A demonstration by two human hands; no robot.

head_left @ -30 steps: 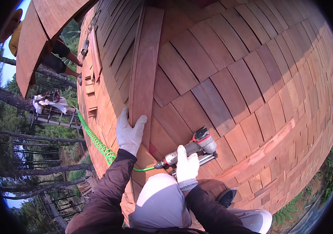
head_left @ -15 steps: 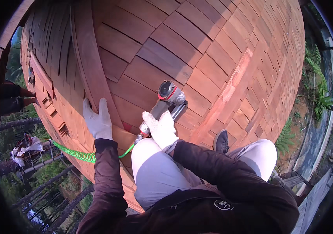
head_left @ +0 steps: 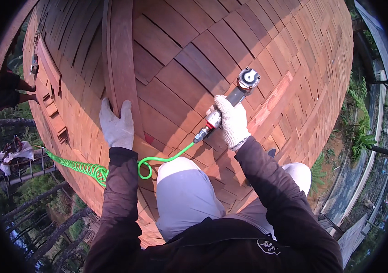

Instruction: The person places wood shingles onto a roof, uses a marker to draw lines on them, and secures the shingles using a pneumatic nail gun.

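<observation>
Evidently, wooden shingles [head_left: 205, 59] are already laid on both sides of the wooden ridge board [head_left: 122, 59], whose lower end is touched by the gloved left hand [head_left: 117, 128], thumb and fingers spread wide. Well to the board's right, a pneumatic nail gun [head_left: 237, 94] is gripped in the gloved right hand [head_left: 232, 123]; its green coiled hose [head_left: 80, 168] is trailed below the board. Whether the board is fastened cannot be told; loose shingles [head_left: 57, 122], left of it, seem not yet laid.

Two hands [head_left: 117, 125] [head_left: 234, 123], one nail gun [head_left: 248, 79], one hose [head_left: 82, 167] and two knees [head_left: 180, 182] [head_left: 301, 174] appear amid dozens of shingles [head_left: 198, 61], along with another person's two legs [head_left: 25, 86] [head_left: 26, 97].
</observation>
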